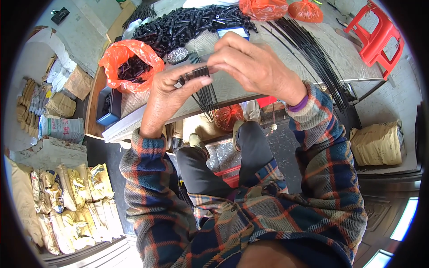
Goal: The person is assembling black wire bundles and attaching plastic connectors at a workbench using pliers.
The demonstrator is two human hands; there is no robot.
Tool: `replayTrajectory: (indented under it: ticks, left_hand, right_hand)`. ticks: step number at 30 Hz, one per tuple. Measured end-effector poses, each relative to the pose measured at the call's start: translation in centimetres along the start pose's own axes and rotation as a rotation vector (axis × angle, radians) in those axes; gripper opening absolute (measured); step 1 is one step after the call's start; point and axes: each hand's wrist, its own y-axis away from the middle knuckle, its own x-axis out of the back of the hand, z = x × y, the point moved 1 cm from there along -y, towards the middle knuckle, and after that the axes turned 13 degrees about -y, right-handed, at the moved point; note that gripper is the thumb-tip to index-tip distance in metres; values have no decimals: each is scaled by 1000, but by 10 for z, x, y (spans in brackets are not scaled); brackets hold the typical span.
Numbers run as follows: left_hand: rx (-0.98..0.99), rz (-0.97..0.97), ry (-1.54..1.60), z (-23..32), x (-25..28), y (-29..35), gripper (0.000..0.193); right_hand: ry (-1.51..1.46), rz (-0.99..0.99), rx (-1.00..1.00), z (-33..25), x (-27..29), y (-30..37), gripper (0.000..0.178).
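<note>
My left hand is closed around a short row of small black tubular pieces, held between thumb and fingers above the table's front edge. The fingertips of my right hand are pinched together at the right end of that row; what they grip is hidden. Below the hands, a bundle of thin dark rods sticks out over the table edge. Just behind my left hand lies a small round heap of shiny silver bits. A blue open box is partly covered by my right hand.
A large pile of black tubular parts covers the table's far side. An orange plastic bag of dark parts stands at left, beside a blue bin. Long black rods lie at right, near a red stool.
</note>
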Motion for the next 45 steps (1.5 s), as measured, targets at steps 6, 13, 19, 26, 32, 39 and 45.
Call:
replayTrajectory:
  ticks: [6, 13, 19, 26, 32, 39, 45]
  left_hand:
    - [-7, -161, 161, -19, 11, 10, 24]
    - [-28, -56, 62, -10, 14, 8, 15]
    - [-90, -26, -55, -5, 9, 5, 21]
    - [-414, -3, -377, -23, 3, -2, 35]
    - [-233, -218, -925, -56, -41, 25, 73]
    - [-308, 20, -926, -102, -94, 58, 66]
    - [-171, 95, -358, 0, -79, 83, 24]
  right_hand:
    - [61, -2, 47, -5, 3, -1, 16]
    - [96, -7, -22, -13, 1, -2, 18]
    - [87, -15, -40, -11, -4, -1, 18]
    - [-42, 6, -29, -15, -16, -8, 28]
    - [98, -156, 97, -21, -6, -15, 10]
    - [-306, -526, 9, -85, 53, 11, 3]
    - [-680, -28, 24, -159, 217, 62, 40]
